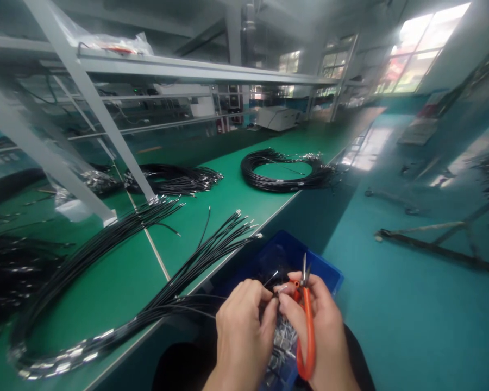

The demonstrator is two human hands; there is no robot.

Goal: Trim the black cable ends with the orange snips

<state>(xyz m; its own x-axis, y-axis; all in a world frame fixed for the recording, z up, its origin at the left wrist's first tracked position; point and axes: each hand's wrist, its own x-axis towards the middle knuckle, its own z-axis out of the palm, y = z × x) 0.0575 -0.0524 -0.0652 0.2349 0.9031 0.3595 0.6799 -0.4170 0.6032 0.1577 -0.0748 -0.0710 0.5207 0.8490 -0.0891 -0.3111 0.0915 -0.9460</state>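
My left hand (244, 326) is closed in a pinch on the end of a thin black cable. A few cables (199, 304) run to it from the long bundle of black cables (134, 320) on the green bench. My right hand (324, 331) grips scissors (307, 326) with orange handles, their narrow metal blades pointing up and slightly apart. Its thumb and forefinger meet at the cable end, right beside my left fingertips. The exact tip between the fingers is too small to make out. Below both hands sits a blue bin (328, 269) holding small clear and shiny pieces (284, 342).
Coiled black cables (248, 176) with metal ends lie farther along the green bench (228, 163). Another coil (175, 179) is near the shelf post (101, 108). More cables (20, 271) lie at the left. A stand with dark legs (440, 250) is on the floor at right.
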